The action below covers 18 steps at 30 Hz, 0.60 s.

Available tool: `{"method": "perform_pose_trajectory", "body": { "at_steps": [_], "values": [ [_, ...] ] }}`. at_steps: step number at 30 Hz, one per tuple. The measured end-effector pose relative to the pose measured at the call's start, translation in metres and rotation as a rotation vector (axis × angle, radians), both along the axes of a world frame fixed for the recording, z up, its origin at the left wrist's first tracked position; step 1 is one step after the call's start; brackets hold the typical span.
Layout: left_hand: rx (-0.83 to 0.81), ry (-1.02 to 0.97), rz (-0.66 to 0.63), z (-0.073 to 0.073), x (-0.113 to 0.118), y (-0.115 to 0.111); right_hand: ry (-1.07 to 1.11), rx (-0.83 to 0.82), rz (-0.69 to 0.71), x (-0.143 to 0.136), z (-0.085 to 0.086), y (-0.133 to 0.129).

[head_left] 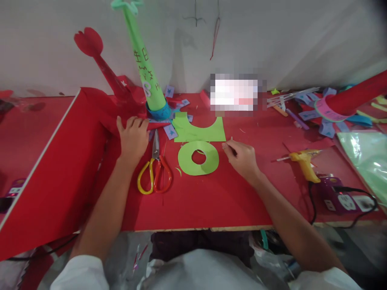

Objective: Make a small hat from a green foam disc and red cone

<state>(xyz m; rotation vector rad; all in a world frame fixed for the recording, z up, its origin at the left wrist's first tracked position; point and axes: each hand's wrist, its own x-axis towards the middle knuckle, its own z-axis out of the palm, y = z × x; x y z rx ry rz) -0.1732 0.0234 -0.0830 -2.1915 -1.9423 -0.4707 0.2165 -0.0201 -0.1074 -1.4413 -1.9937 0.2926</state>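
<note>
My left hand (134, 137) rests on red paper at the foot of the green paper tube (148, 76), its fingers spread and the palm down. A pointed red paper strip (160, 126) pokes out beside its fingers. Scissors (155, 165) with one yellow and one red handle lie just right of that hand. A flat green paper ring (186, 161) lies before me, below a green paper sheet (205, 133) with a curved cut-out. Near the sheet's lower right corner, my right hand (242, 156) is closed in a pinch; whatever its fingertips hold is too small to name.
A large red box-like panel (60, 169) stands at left, with a red paper flower (89, 42) behind it. On the right are a yellow glue gun (305, 163), a purple power socket (338, 197), plastic-wrapped green sheets (365, 165) and a red tube (359, 94) with a pink band.
</note>
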Motion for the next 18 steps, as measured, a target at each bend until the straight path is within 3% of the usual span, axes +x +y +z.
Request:
{"method": "perform_pose_trajectory", "body": {
  "at_steps": [4,8,13,15,18],
  "values": [
    [-0.005,0.008,0.009,0.022,0.017,-0.009,0.031,0.132,0.073,-0.005,0.0,-0.005],
    [-0.045,-0.267,-0.091,0.036,0.067,-0.031,0.024,0.335,0.133,-0.012,0.002,-0.012],
    [-0.274,-0.677,-0.386,0.025,0.132,-0.066,-0.239,0.396,0.259,-0.023,0.001,-0.023],
    [-0.378,-0.758,-0.447,0.021,0.143,-0.074,-0.31,0.389,0.305,-0.024,-0.001,-0.023],
    [-0.442,-0.839,-0.449,0.015,0.139,-0.072,-0.261,0.385,0.285,-0.023,-0.005,-0.019]
  ]
}}
